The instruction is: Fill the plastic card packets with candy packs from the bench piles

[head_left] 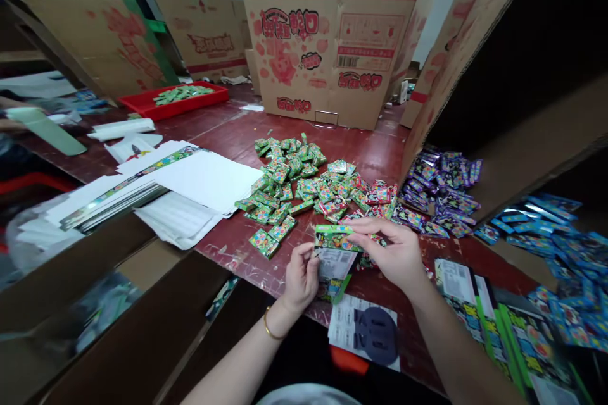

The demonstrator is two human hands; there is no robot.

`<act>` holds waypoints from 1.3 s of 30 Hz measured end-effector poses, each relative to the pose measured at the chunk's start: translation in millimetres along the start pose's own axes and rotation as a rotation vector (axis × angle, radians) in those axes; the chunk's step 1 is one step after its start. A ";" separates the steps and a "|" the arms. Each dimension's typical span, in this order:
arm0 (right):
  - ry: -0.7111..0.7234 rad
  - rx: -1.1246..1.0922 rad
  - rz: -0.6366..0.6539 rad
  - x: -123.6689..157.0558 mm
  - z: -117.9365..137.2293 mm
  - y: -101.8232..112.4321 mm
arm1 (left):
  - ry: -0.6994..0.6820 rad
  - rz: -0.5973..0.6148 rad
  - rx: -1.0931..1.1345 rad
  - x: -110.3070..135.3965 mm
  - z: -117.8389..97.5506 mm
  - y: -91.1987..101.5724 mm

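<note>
My left hand (301, 275) is closed, its thumb and fingers pinching the left edge of a printed carton (336, 263) with a pale label panel and green edges. A small green candy packet (332, 237) lies across the carton's top, gripped by my right hand (392, 250) between thumb and fingers. Whether the packet is partly inside the carton cannot be made out. Just beyond both hands spreads a loose pile of green candy packets (280, 171). Red packets (380, 192) lie at its right side.
Purple packets (444, 186) and blue packets (565, 259) lie to the right beside a large cardboard box (470, 76). Flat printed cartons (479, 310) are near my right forearm. White sheets (213, 177) cover the left. A red tray (171, 107) and an upright carton (327, 44) stand behind.
</note>
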State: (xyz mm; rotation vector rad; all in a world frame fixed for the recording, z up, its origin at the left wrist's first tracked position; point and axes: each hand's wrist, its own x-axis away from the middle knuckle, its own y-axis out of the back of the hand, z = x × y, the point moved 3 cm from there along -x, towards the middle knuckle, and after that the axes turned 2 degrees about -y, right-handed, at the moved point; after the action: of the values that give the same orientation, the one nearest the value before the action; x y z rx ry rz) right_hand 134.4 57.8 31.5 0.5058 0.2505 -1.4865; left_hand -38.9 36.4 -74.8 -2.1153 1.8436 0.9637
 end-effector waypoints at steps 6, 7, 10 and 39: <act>-0.006 -0.160 -0.155 -8.8 10.8 4.0 | -0.075 0.005 -0.003 -10.6 -3.4 3.4; -0.008 -0.173 -0.170 -8.7 8.6 5.1 | -0.093 0.015 -0.005 -11.6 -4.2 3.9; 0.008 -0.165 -0.182 -5.3 1.9 7.3 | -0.138 0.016 -0.007 -11.5 -5.1 4.0; 0.005 -0.104 -0.008 49.1 -43.9 -38.4 | -0.292 0.156 -0.037 -17.9 -28.4 67.5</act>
State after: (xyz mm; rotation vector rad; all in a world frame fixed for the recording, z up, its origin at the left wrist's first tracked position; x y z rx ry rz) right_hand 107.0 34.7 -35.8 0.4255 0.3327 -1.4717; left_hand -92.6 21.6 -23.9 -1.7560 1.8709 1.2746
